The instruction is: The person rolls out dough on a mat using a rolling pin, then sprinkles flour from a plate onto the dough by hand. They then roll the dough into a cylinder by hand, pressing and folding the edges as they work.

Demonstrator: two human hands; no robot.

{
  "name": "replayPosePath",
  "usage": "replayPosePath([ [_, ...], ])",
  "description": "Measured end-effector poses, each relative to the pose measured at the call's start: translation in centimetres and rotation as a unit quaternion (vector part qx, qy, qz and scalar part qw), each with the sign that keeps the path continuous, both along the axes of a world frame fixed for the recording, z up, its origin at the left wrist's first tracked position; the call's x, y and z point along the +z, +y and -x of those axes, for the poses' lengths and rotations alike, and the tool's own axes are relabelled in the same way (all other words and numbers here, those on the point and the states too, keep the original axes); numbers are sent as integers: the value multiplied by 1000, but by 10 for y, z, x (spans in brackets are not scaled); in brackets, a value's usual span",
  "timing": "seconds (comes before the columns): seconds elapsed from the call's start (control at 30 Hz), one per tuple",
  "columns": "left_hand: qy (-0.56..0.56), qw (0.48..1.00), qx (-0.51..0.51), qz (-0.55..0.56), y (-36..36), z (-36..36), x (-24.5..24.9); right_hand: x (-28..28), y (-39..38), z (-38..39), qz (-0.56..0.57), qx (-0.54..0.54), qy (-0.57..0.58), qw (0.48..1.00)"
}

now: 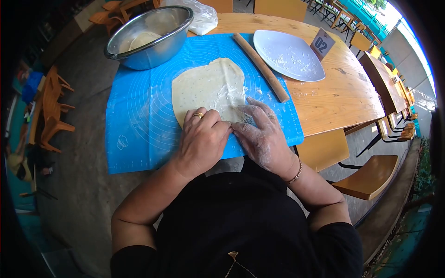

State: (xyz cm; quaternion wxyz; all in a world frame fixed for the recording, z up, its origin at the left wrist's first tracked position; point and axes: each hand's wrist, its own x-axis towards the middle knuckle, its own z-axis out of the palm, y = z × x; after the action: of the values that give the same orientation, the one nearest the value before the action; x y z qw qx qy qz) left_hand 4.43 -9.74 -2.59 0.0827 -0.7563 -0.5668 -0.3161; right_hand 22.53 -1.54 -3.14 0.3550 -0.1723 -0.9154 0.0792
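The flat dough (pixel 199 90) is laid on the blue mat (pixel 134 113), toward the near edge of the bench (pixel 331 102). Its near edge is touched by the curled left hand (pixel 202 139) and the half-open right hand (pixel 266 139); whether it is pinched cannot be told. It could be torn if pulled too hard, or wrinkled if stuck to the mat.

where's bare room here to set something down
Brown wooden tabletop, between the blue rectangular mat, white square plate and right edge; also the mat's left, between the round steel bowl and near edge. Crowded: around flat pale dough, left hand, right hand and brown wooden rolling pin.
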Motion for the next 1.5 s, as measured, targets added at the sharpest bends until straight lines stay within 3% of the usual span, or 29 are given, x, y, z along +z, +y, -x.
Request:
replayPosePath([
  [0.53,-48,998,-1,-51,-2,-3,3,2,8,3,8,-15,-27,999],
  [1.5,16,999,25,-27,-14,5,11,1,14,9,-5,-2,-32,999],
])
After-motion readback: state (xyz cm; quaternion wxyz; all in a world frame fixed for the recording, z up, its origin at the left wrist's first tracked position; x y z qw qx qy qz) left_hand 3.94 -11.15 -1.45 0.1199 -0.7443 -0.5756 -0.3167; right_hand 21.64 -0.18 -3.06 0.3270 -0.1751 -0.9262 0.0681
